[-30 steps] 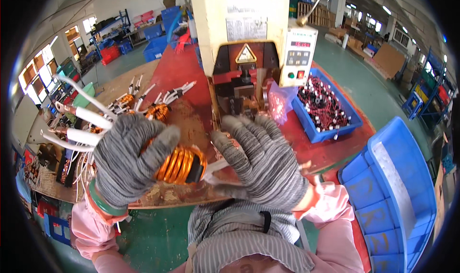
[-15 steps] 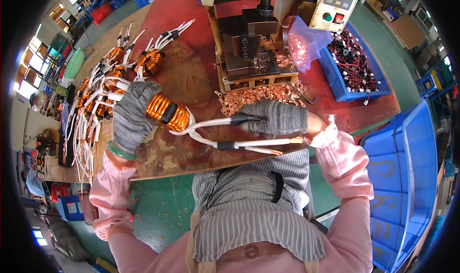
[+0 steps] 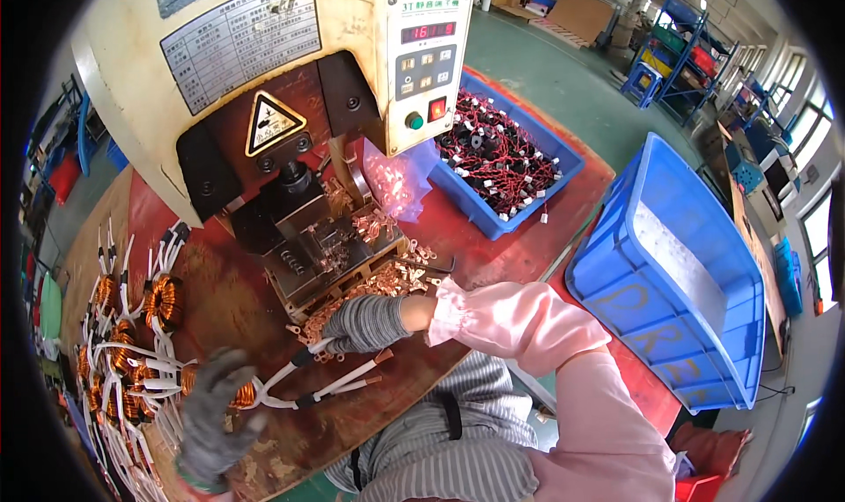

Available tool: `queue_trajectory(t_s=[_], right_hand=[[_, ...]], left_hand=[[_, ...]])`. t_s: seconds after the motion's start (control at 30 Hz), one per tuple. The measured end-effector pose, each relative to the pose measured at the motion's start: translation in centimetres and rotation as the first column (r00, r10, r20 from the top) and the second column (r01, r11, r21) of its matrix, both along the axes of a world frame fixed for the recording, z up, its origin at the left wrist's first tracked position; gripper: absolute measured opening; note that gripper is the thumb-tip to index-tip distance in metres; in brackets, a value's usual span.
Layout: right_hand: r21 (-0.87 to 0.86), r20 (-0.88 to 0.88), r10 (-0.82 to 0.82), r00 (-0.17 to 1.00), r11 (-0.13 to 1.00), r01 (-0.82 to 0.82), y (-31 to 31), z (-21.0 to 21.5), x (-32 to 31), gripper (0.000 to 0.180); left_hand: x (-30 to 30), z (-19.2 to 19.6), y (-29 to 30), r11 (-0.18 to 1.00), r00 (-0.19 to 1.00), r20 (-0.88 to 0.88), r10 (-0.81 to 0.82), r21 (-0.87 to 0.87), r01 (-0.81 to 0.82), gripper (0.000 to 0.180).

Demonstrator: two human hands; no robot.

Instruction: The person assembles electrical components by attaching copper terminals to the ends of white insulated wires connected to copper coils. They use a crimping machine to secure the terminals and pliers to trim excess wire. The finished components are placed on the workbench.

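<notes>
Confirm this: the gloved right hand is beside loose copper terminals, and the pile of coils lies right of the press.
One error: the pile of coils lies left of the press, as the head view shows. The gloved right hand is indeed beside loose copper terminals.

Factory workshop: beyond the right fingers (image 3: 343, 329) stands a metal press (image 3: 141, 70) with a warning triangle (image 3: 275, 123); copper fittings (image 3: 392, 280) lie beside them, blue crates (image 3: 634, 304) farther right.

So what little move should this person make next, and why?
Perhaps the right hand should pick one piece from the loose copper terminals beside it, since two white leads nearby end in bare copper.
</notes>
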State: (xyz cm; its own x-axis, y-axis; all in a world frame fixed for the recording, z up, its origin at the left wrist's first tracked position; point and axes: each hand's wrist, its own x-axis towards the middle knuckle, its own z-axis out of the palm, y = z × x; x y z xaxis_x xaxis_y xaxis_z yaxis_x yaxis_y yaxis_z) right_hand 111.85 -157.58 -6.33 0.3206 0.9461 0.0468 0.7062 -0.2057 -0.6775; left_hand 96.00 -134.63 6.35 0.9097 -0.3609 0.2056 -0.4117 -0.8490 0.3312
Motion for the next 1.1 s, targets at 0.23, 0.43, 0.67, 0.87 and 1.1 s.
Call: queue_trajectory(t_s=[0.23, 0.43, 0.67, 0.87, 1.1], right_hand=[[0.046, 0.25, 0.045, 0.967, 0.997, -0.058, -0.3, 1.4, -0.8, 0.024], [-0.062, 0.569, 0.133, 0.812, 0.991, -0.12, -1.1, 2.3, -0.4, 0.02], [0.021, 0.521, -0.032, 0.853, 0.999, 0.025, -5.1, 2.3, 1.6, 0.021], [0.083, 0.334, -0.32, 0.887, 0.947, 0.31, -8.7, -0.7, 1.0, 0.024], [-0.01, 0.322, -0.359, 0.876, 0.924, 0.382, -4.8, -1.2, -0.8, 0.032]], left_hand=[[4.6, -8.6, -3.6, 0.99, 0.996, -0.083, -0.012, -0.141, 0.0, 0.022], [4.2, -10.0, -2.8, 0.955, 0.996, -0.094, 0.008, -0.295, -0.036, 0.019], [4.7, -10.8, -1.7, 0.963, 0.997, -0.039, 0.069, -0.259, -0.077, 0.022], [5.2, -9.7, 0.2, 0.952, 0.942, -0.153, 0.299, -0.018, -0.305, 0.019], [6.7, -8.8, -1.9, 0.961, 0.985, 0.115, 0.132, 0.227, -0.155, 0.02]])
